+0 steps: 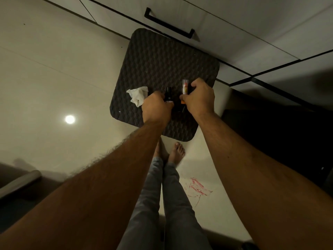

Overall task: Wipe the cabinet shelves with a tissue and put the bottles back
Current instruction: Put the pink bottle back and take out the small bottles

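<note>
Nearest the camera, both forearms extend forward and down over the legs and bare feet (177, 152) toward a dark woven stool (162, 56) standing on the pale floor (54, 69). On the stool's near half, the left hand (156, 107) curls its fingers round a dark bottle (168, 93) with a black cap, knuckles up, wrist straight. Just beside it, the right hand (198, 98) wraps its fingers round a clear-capped bottle (185, 86); an orange part shows below the grip, and whether a second item is held with it cannot be told. A crumpled tissue (137, 95) lies on the stool, just left of the left hand, not held. Beyond the stool stands a white cabinet front with a black handle (169, 26); the open cabinet (279, 127) lies dark to the right, its shelves not visible.

Procedure, judged: wiping appears finished and the bottles are being collected. Lift both bottles upright, keep a firm wrap below each cap, and avoid knocking them together when turning toward the shelf
</note>
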